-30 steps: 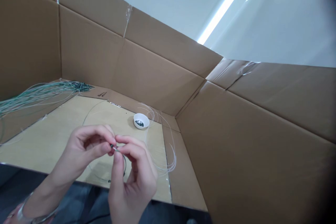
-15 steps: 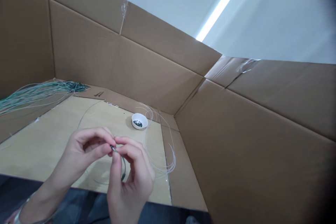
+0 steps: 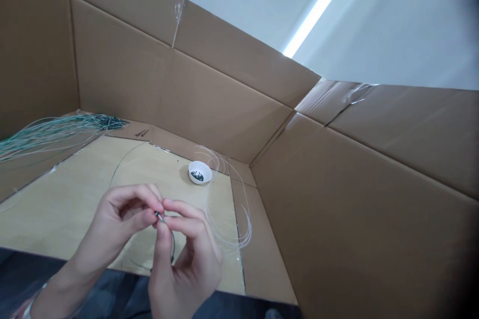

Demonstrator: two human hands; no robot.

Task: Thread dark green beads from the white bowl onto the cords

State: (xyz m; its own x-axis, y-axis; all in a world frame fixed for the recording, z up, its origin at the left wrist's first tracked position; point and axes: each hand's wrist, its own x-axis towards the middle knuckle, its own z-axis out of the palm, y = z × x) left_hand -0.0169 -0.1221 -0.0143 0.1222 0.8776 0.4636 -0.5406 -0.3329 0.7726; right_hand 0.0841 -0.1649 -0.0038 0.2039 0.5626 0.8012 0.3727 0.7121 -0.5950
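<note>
My left hand [image 3: 129, 212] pinches a small dark piece [image 3: 156, 214] between thumb and fingertips; its exact kind is too small to make out. My right hand [image 3: 190, 244] pinches a thin green wire [image 3: 161, 218] close beside that piece, with the fingertips of both hands almost touching. Below the right fingers the wire's dark length [image 3: 173, 246] hangs in a curve. A thin grey-green strand [image 3: 119, 163] runs from behind my left hand toward the back of the board.
On the pale board [image 3: 75, 189] stands a white bowl [image 3: 200, 172] with small dark pieces inside. Loops of clear line [image 3: 247, 232] lie to its right. A bundle of green and white wires [image 3: 56, 132] lies at the far left. Cardboard walls [image 3: 232, 99] surround the board.
Both hands stay together, having shifted very slightly; the wire hanging below the right fingers has swung a little left. The camera view has moved slightly.
</note>
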